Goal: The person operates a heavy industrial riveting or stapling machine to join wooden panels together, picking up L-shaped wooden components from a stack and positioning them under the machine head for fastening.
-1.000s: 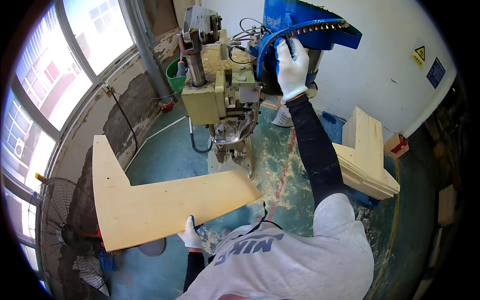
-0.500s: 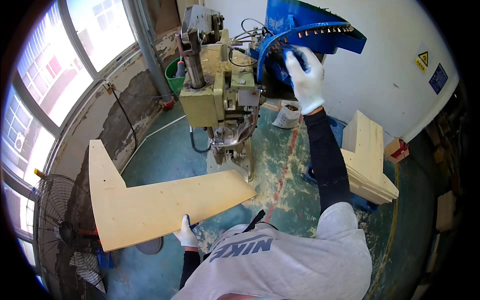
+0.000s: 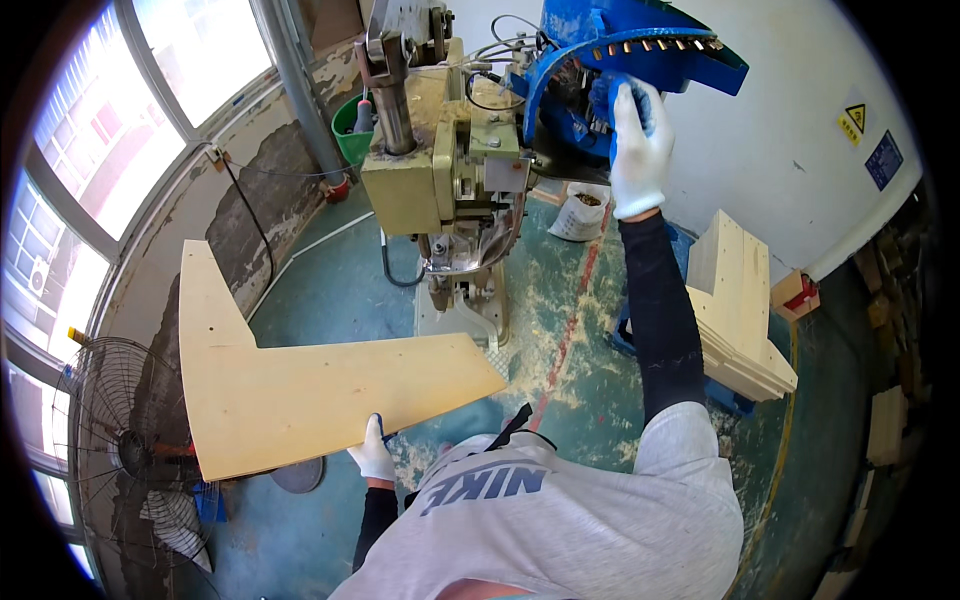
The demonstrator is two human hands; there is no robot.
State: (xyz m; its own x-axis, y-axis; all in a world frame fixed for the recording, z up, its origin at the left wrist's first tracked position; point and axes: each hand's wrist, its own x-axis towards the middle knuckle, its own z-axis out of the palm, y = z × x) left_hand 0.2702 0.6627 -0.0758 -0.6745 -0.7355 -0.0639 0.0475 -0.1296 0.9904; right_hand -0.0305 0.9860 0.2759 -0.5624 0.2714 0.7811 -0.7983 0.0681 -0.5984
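Note:
My left hand point(image 3: 373, 452), in a white glove with a blue palm, grips the near edge of a flat L-shaped wooden panel point(image 3: 300, 400), its thumb on top. The panel tilts out to the left, one arm pointing away and the other reaching right toward the machine's foot. My right hand point(image 3: 640, 150), gloved the same way, is raised at the opening of a blue hopper point(image 3: 640, 30) with a row of small metal pieces along its curved rim. Its fingers are curled; whatever is between them cannot be made out. The hopper is beside a pale green machine point(image 3: 405, 190).
A stack of cut wooden panels point(image 3: 735, 300) stands at the right on a blue support. A white sack point(image 3: 580, 215) sits beyond the machine's base, with sawdust scattered on the floor. A wire-cage fan point(image 3: 120, 430) is at the left, and a green bucket point(image 3: 350, 145) behind the machine.
The machine and hopper have shifted slightly up and right in the view. My right hand stays at the hopper opening, and the panel's far-left arm shows a little shorter and higher-tilted.

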